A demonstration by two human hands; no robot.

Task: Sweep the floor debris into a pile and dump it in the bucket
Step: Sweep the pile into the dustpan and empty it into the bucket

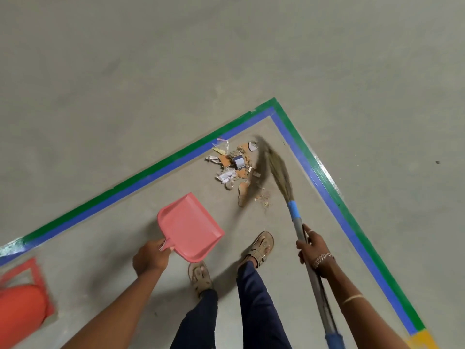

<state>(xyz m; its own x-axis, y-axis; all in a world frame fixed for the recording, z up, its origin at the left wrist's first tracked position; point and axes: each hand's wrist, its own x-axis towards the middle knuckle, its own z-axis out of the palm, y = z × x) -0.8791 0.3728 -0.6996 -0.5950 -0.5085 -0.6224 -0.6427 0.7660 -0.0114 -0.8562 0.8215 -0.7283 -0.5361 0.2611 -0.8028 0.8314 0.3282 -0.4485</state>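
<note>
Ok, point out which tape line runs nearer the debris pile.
The blue tape line, the inner strip of the pair, on the side of the debris pile. The green tape line runs alongside it on the outer side.

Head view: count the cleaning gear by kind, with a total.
Broom: 1, in the right hand
Dustpan: 1, in the left hand
Bucket: 1, partly out of frame
Total: 3
</note>
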